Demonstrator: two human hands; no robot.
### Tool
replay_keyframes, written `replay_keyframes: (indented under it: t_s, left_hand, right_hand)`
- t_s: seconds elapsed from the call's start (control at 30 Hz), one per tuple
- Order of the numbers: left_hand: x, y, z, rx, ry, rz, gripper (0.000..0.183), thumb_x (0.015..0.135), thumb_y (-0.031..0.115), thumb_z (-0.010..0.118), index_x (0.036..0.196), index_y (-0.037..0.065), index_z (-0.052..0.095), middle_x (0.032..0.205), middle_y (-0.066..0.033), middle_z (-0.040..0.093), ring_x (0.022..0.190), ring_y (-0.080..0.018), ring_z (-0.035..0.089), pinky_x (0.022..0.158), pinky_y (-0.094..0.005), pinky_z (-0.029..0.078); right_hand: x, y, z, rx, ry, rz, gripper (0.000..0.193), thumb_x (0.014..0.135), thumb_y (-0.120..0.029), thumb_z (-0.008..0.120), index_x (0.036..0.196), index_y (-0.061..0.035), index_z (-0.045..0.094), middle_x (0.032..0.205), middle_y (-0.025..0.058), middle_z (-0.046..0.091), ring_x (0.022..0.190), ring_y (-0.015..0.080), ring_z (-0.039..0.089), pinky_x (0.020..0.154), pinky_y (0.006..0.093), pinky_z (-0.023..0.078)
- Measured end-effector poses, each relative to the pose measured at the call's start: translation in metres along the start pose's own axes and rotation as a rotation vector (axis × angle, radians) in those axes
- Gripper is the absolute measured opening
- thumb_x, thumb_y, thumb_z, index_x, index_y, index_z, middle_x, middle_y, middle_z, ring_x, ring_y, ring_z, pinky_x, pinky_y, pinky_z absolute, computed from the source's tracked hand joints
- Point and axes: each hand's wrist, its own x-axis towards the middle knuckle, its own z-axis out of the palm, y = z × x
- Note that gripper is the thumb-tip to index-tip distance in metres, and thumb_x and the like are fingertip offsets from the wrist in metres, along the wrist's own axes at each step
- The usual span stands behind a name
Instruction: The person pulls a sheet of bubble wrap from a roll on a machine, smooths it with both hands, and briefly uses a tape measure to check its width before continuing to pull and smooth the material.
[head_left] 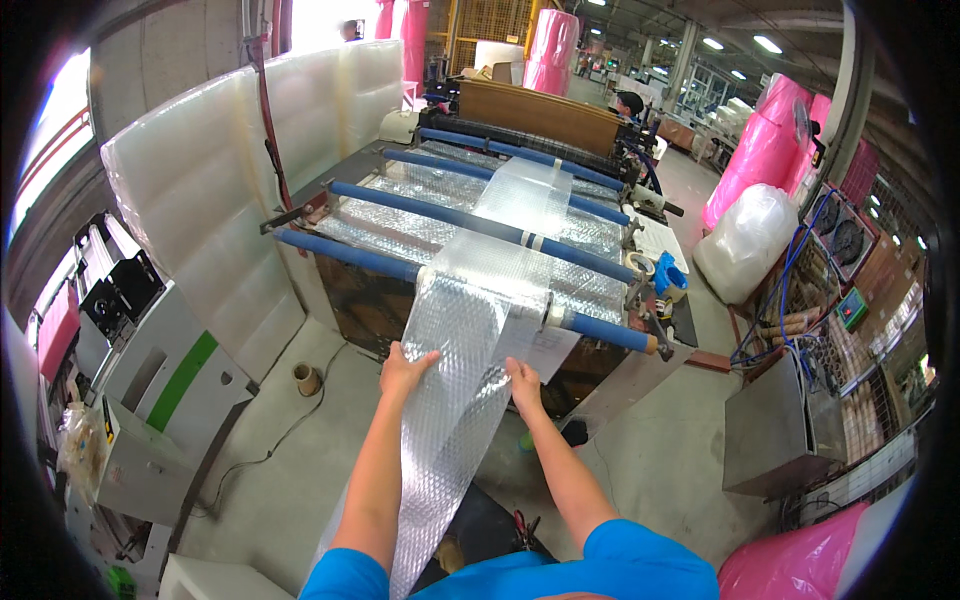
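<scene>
A long strip of clear bubble wrap (452, 420) hangs over the front blue roller and runs down past my lap. My left hand (404, 371) holds its left edge, thumb on top and the other fingers partly hidden behind. On the opposite edge, my right hand (522, 386) is closed on the wrap, the film slightly creased there. Beyond my hands the strip passes over the blue rollers (590, 322) of a wide machine. More bubble film (395, 188) lies flat between the rollers.
Tall wrapped white foam stacks (205, 165) stand left of the machine. A grey cabinet with a green stripe (180, 380) is at the left, near a cardboard tube (307, 378) on the floor. A tape roll with blue film (670, 278) sits at the machine's right; pink rolls (760, 150) stand beyond.
</scene>
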Motion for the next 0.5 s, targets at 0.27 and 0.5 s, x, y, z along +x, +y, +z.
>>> replay_keyframes:
  t_s: [0.27,0.5]
  left_hand:
    - [-0.056,-0.057,-0.006,0.128,-0.037,-0.162,0.089,0.047,0.063,0.064,0.107,0.001,0.044,0.104,-0.0162,0.053,0.098,-0.0280,0.051,0.081,-0.0362,0.039]
    - [-0.130,-0.138,-0.022,0.137,0.016,-0.278,0.089,0.050,0.067,0.060,0.106,0.000,0.046,0.103,-0.0166,0.053,0.098,-0.0284,0.051,0.082,-0.0368,0.039]
  right_hand:
    - [-0.094,0.026,0.010,-0.296,0.005,-0.051,0.040,0.077,-0.038,0.055,0.080,0.0021,0.057,0.058,0.0037,0.052,0.050,0.0109,0.048,0.050,0.0250,0.039]
    - [-0.219,0.037,0.014,-0.149,-0.213,0.166,0.037,0.079,-0.035,0.052,0.077,0.0021,0.056,0.058,0.0044,0.051,0.054,0.0112,0.048,0.052,0.0260,0.039]
